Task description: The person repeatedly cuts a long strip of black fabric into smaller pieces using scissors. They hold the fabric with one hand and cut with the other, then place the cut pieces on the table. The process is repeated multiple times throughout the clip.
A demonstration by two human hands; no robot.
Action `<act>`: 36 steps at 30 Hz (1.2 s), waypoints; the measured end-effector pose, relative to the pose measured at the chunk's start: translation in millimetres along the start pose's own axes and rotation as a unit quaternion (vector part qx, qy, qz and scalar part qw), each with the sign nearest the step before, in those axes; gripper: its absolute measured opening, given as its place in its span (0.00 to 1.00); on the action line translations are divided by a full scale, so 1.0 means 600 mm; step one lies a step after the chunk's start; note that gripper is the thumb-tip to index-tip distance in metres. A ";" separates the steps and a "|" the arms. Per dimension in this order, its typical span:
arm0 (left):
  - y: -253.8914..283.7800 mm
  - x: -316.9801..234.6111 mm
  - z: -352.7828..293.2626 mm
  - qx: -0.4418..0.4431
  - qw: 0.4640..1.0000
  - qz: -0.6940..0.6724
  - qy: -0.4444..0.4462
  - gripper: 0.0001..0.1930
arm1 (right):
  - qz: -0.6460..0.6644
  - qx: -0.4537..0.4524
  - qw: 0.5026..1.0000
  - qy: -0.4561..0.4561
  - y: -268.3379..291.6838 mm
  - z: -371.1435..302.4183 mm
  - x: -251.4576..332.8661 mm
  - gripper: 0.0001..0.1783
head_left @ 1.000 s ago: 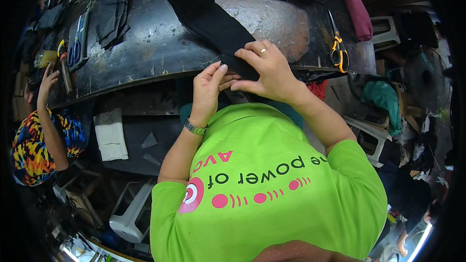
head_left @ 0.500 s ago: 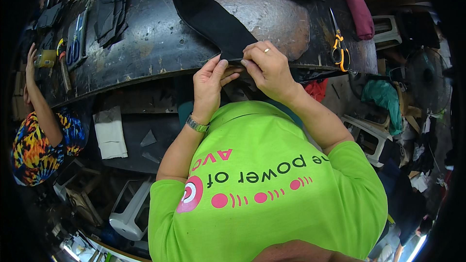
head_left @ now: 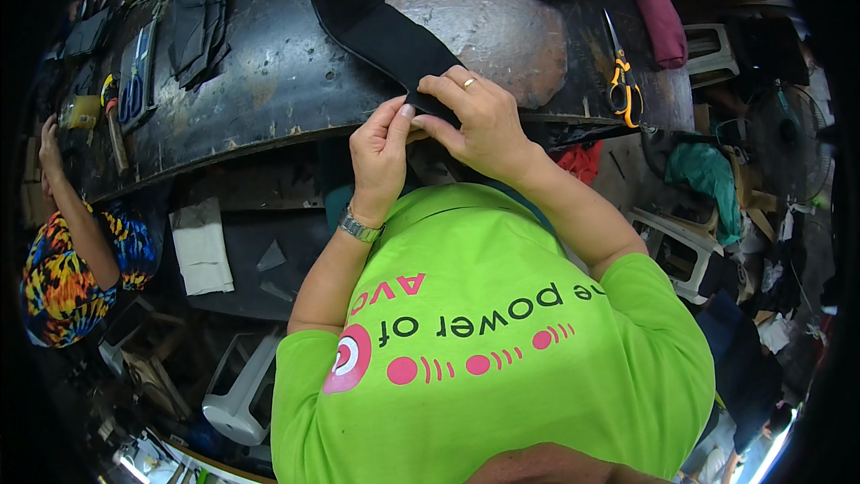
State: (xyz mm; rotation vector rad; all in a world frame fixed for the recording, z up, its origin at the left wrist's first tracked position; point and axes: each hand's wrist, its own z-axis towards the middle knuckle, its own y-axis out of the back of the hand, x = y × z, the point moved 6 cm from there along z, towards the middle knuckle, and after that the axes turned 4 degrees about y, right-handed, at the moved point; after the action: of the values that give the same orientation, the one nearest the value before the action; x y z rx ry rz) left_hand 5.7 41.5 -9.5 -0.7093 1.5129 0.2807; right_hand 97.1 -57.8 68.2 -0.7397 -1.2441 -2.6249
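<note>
A long strip of black material (head_left: 381, 27) runs from the far edge of the dark worktable (head_left: 260, 63) down to its near edge, where both hands meet at its end. My left hand (head_left: 381, 148) pinches the near left corner of the strip between thumb and fingers. Just to the right, my right hand (head_left: 479, 116) is bent over the strip's near edge, its thumb close to the left fingertips. The curled fingers grip the same strip, partly hiding its end. Beneath the strip lies a worn brown oval board (head_left: 511, 36).
Orange-handled scissors (head_left: 624, 81) lie on the right, near a maroon roll (head_left: 657, 13). At left are blue-handled scissors (head_left: 134, 90), a hammer (head_left: 116, 134) and stacked black pieces (head_left: 199, 22). A co-worker's arm (head_left: 76, 206) rests by the table's left end. White stools (head_left: 242, 385) stand below.
My right hand has slid left along the strip's edge, toward my left hand. The left fingers have closed more tightly at the corner.
</note>
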 end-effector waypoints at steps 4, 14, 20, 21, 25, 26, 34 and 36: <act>0.008 -0.002 0.001 0.008 1.000 0.014 0.000 0.12 | 0.016 0.000 1.000 -0.003 -0.015 0.007 -0.014 0.10; 0.004 0.009 0.010 0.039 0.997 -0.052 0.043 0.10 | 0.086 -0.039 0.989 -0.115 -0.024 0.012 -0.036 0.05; -0.007 0.013 0.009 0.052 0.996 -0.042 0.062 0.09 | 0.071 0.048 0.992 -0.091 -0.017 0.015 -0.028 0.08; -0.009 0.011 0.009 0.059 0.995 -0.051 0.053 0.09 | 0.057 0.054 0.994 -0.074 -0.012 0.012 -0.020 0.08; -0.008 0.009 0.012 0.049 0.995 -0.070 0.056 0.08 | -0.021 0.080 0.995 -0.061 0.014 -0.014 0.000 0.11; -0.009 0.008 0.013 0.046 0.994 -0.079 0.052 0.07 | -0.042 0.087 0.994 -0.058 0.019 -0.020 -0.001 0.12; -0.028 0.002 0.020 0.069 0.993 -0.095 0.033 0.08 | 0.138 0.110 0.964 -0.199 0.011 -0.037 -0.042 0.06; -0.030 0.003 0.023 0.078 0.990 -0.111 0.039 0.08 | 0.188 0.135 0.925 -0.302 0.007 -0.051 -0.056 0.07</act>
State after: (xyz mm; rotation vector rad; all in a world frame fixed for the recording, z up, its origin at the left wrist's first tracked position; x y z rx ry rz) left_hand 27.4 35.3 -8.3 -0.7629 1.4954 -0.0331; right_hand 116.7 -86.2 38.2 -1.6186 -1.3763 -1.9202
